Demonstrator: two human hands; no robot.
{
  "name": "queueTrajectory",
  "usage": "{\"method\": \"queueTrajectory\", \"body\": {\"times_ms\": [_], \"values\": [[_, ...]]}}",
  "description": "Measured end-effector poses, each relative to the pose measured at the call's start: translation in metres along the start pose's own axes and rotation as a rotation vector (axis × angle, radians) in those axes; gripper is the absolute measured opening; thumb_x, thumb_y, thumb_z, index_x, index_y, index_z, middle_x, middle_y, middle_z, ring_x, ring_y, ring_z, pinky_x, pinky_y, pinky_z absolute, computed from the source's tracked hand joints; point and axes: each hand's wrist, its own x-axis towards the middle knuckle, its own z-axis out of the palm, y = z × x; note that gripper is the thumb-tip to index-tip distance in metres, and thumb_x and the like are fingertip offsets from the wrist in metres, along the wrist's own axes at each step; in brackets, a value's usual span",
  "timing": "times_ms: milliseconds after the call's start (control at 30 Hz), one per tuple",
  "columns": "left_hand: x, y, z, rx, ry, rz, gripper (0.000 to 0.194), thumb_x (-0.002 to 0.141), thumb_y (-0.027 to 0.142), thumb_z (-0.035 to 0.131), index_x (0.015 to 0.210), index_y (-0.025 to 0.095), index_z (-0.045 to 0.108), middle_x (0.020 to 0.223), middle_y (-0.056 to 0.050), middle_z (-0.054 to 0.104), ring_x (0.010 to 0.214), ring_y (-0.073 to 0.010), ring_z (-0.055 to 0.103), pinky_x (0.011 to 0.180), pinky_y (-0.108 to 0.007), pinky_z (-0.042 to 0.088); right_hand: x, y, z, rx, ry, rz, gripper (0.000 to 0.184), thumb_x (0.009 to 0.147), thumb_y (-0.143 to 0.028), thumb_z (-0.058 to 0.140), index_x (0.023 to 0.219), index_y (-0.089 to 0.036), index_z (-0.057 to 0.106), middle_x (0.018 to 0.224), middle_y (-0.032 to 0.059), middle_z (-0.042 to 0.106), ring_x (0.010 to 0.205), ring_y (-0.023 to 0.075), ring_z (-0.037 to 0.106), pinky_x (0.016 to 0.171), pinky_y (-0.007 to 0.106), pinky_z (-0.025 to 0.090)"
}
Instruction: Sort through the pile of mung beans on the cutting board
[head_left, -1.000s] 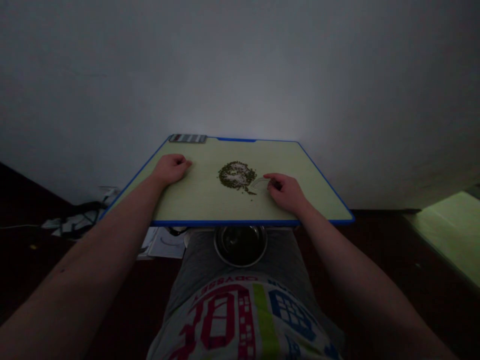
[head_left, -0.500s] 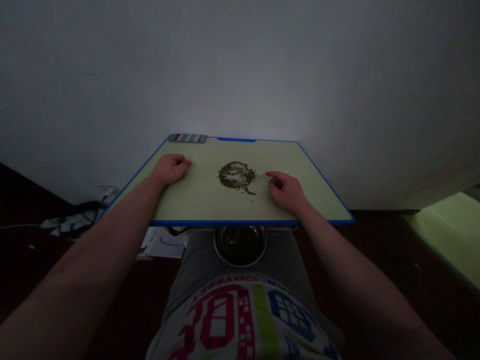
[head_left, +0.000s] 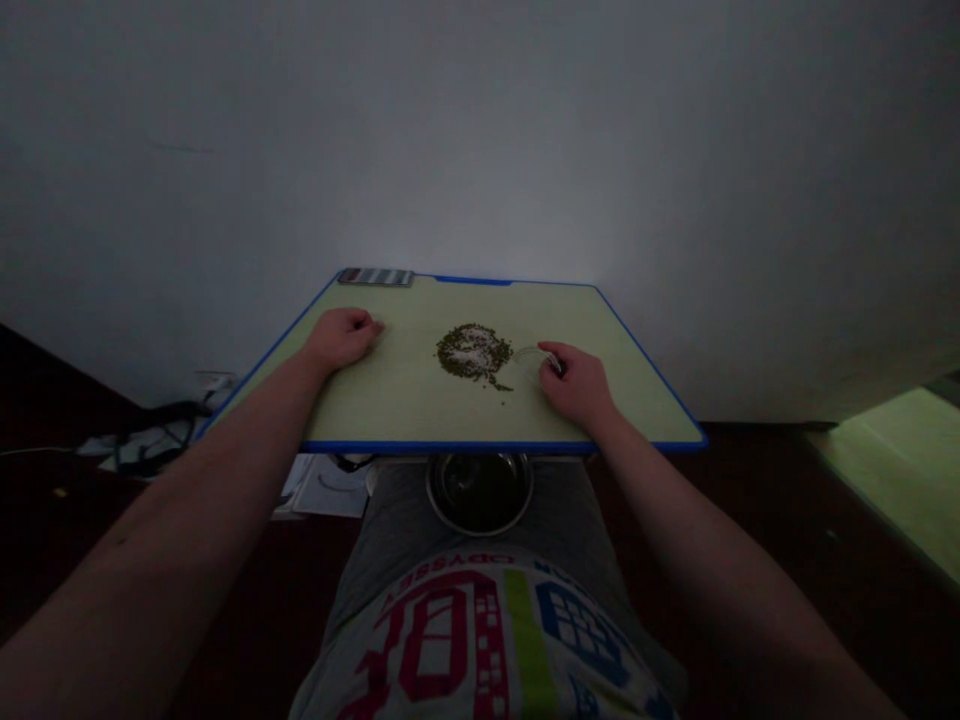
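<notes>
My right hand [head_left: 576, 385] is closed around a wire whisk [head_left: 529, 351], whose thin loops reach left to the edge of a pile. That pile [head_left: 474, 352] is made of small greenish beans with whitish grains in its middle, and a few beans trail off toward the front right. It lies on a pale yellow-green tabletop [head_left: 405, 410] with a blue rim. Left of the pile, my left hand [head_left: 341, 338] rests on the tabletop in a loose fist, with nothing seen in it. The whisk's handle is hidden by my right hand.
A phone-like flat object [head_left: 375, 277] lies at the far left corner. A metal bowl [head_left: 480, 492] sits on my lap under the table's front edge. A plain wall [head_left: 480, 140] stands behind. Cables and papers [head_left: 161, 435] lie on the left floor.
The whisk has shifted slightly in my right hand, and its loops now sit a little higher and farther right. My left hand and the pile look nearly the same.
</notes>
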Motion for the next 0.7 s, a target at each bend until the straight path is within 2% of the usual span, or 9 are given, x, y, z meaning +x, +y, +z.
{"method": "queueTrajectory", "body": {"times_ms": [200,500,700], "values": [[0.0,0.0002,-0.0007,-0.009,0.005,0.011,0.038,0.07,0.047,0.039,0.064,0.016,0.06,0.054,-0.003,0.055,0.056,-0.0147,0.047,0.05,-0.025,0.031,-0.0001,-0.005,0.0015,-0.01,-0.083,-0.086,0.039,0.072,-0.021,0.044,0.108,-0.016,0.058,0.084,0.006,0.065,0.07,0.015,0.056,0.069,0.028,0.042],[-0.0001,-0.0005,-0.0001,-0.016,0.013,0.017,0.039,0.07,0.048,0.039,0.063,0.016,0.06,0.054,-0.003,0.055,0.054,-0.0138,0.046,0.05,-0.025,0.031,0.0007,-0.0004,0.0005,-0.04,-0.009,0.016,0.038,0.071,-0.021,0.044,0.106,-0.014,0.059,0.078,0.0061,0.065,0.063,0.0142,0.055,0.066,0.028,0.043],[0.0006,-0.0016,0.0007,-0.015,0.013,0.02,0.04,0.07,0.048,0.039,0.065,0.016,0.061,0.058,-0.004,0.057,0.057,-0.0144,0.047,0.052,-0.025,0.032,-0.0003,-0.0056,0.0008,-0.025,-0.085,-0.075,0.039,0.072,-0.022,0.045,0.108,-0.017,0.058,0.083,0.0054,0.065,0.067,0.0143,0.056,0.068,0.028,0.043]]}}
